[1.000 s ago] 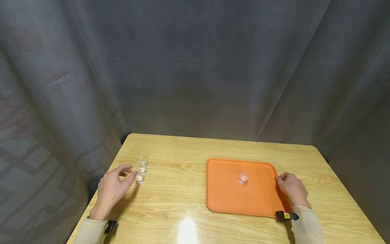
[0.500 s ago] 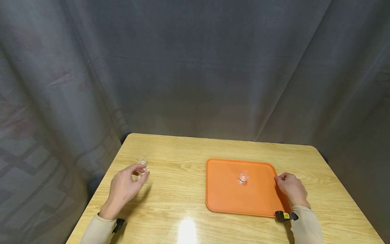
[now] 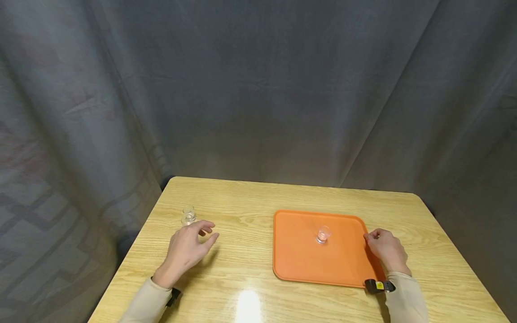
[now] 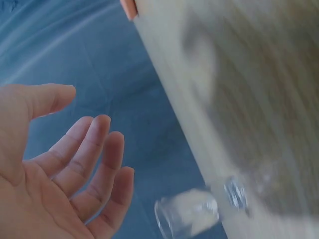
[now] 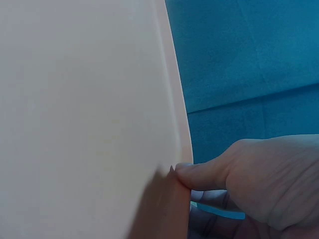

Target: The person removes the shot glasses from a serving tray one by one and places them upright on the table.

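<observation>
My left hand [image 3: 187, 249] is over the left part of the table, its fingers loosely bent and its palm empty. Just beyond it stand clear shot glasses [image 3: 188, 211], partly covered by the hand in the head view. In the left wrist view, a shot glass [image 4: 187, 214] appears past the fingertips, apart from them. On the right, an orange tray [image 3: 299, 258] lies on the table with one shot glass [image 3: 323, 234] standing on it. My right hand [image 3: 387, 249] pinches the tray's right rim; in the right wrist view the thumb [image 5: 204, 174] lies on top of the edge, other fingers lower.
The wooden table [image 3: 242, 211] has bare surface between the glasses and the tray. A grey curtain [image 3: 258, 89] hangs behind the table's far edge and along both sides. A bright light reflection shows near the front.
My left hand has moved right, past the row of shot glasses, and now covers part of it. My right hand, the tray and its glass stay in place.
</observation>
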`<control>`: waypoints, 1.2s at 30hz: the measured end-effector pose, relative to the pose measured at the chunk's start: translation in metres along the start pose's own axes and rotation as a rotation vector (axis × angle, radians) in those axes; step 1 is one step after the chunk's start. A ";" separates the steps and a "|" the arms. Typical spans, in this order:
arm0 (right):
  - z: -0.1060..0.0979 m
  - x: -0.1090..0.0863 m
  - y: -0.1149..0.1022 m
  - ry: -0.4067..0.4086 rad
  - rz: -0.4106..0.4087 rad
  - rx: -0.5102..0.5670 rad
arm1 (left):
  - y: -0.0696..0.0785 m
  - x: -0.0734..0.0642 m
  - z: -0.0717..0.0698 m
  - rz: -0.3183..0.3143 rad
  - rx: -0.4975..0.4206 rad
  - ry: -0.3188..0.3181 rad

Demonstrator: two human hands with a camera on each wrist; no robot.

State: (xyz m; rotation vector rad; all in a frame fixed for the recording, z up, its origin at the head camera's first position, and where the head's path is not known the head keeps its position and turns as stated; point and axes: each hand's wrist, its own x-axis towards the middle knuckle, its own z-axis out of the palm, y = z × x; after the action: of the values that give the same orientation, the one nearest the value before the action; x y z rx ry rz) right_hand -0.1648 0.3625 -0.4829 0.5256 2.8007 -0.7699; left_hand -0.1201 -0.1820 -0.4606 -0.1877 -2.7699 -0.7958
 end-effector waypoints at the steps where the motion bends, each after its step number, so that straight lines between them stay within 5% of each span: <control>1: 0.000 0.000 0.000 0.000 0.003 -0.002 | 0.002 0.000 0.003 0.006 0.001 -0.007; 20: 0.000 0.001 -0.002 0.002 -0.010 -0.001 | 0.034 0.014 0.038 0.096 -0.030 -0.090; 36: -0.001 0.000 -0.003 0.004 0.006 -0.008 | 0.076 0.038 0.059 0.158 -0.096 -0.145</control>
State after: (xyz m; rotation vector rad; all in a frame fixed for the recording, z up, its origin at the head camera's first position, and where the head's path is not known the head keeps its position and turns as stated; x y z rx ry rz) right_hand -0.1657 0.3609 -0.4806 0.5342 2.8034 -0.7567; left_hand -0.1540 -0.0838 -0.4604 -0.4945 -2.8072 -0.9075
